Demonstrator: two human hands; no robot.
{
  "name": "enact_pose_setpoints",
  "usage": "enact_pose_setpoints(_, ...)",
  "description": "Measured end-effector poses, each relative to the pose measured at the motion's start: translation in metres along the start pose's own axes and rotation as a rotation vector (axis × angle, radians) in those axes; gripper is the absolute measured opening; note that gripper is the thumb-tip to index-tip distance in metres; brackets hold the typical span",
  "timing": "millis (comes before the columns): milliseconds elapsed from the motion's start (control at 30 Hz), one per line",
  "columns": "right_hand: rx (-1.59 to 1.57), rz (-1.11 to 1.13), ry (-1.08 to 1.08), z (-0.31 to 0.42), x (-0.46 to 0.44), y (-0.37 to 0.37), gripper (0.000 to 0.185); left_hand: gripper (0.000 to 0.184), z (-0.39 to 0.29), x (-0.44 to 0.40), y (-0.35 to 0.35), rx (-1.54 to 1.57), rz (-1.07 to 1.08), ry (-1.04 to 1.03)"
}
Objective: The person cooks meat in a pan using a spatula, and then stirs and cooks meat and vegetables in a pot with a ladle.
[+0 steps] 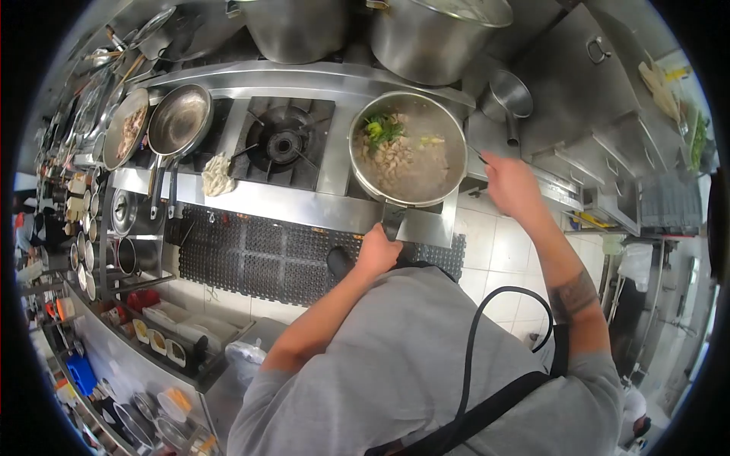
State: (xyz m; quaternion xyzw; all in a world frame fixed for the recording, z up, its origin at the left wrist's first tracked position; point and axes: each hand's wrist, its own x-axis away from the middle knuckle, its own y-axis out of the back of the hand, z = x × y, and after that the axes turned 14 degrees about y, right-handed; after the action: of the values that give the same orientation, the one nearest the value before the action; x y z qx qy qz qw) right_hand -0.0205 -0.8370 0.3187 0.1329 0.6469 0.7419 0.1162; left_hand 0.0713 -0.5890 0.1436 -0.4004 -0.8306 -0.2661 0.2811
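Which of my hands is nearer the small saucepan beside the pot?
Right. Your right hand is below the small saucepan in view; your left hand, farther off, grips the pot's handle.

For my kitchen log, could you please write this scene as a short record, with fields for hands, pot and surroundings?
Left hand: the left hand grips the pot's dark handle
Right hand: the right hand holds a thin utensil at the pot's right side; its far end is unclear
Pot: metal pot, open
Contents: pale chunks, green leaves
Left of pot: bare burner, white cloth, frying pan
Right of pot: small saucepan
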Motion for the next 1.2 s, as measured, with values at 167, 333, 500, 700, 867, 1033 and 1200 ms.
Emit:
enact_pose_setpoints(167, -0.088, 0.048, 0.122, -0.054, -0.1, -0.057, 0.03, 0.032, 0.005, -0.007, 0.001, 0.027, -0.014, 0.023)
enact_pose_setpoints(333, -0.43, 0.401, 0.345, -0.07, -0.152, -0.064, 0.039, 0.036, 0.005, -0.012, 0.001, -0.058, -0.036, 0.071)
enact_pose_setpoints(500, -0.168, 0.455, 0.535, -0.076, -0.135, -0.021, 0.039, 0.034, 0.005, -0.007, -0.001, 0.011, -0.056, 0.059)
enact_pose_setpoints(700, 0.174, 0.366, 0.565, -0.055, -0.074, 0.074, 0.033, 0.03, -0.001, -0.005, 0.003, -0.001, -0.033, 0.08)
enact_pose_setpoints(867, 0.279, 0.302, 0.472, -0.048, -0.035, 0.099, 0.031, 0.023, 0.006, -0.011, 0.005, 0.031, -0.016, 0.055)
enact_pose_setpoints(1033, 0.352, 0.347, 0.451, -0.031, -0.011, 0.106, 0.028, 0.023, 0.0, -0.007, 0.015, 0.003, 0.015, 0.057)
enact_pose_setpoints(1200, 0.321, 0.304, 0.416, -0.021, -0.008, 0.118, 0.028, 0.024, 0.0, -0.009, 0.024, -0.004, 0.032, 0.017)
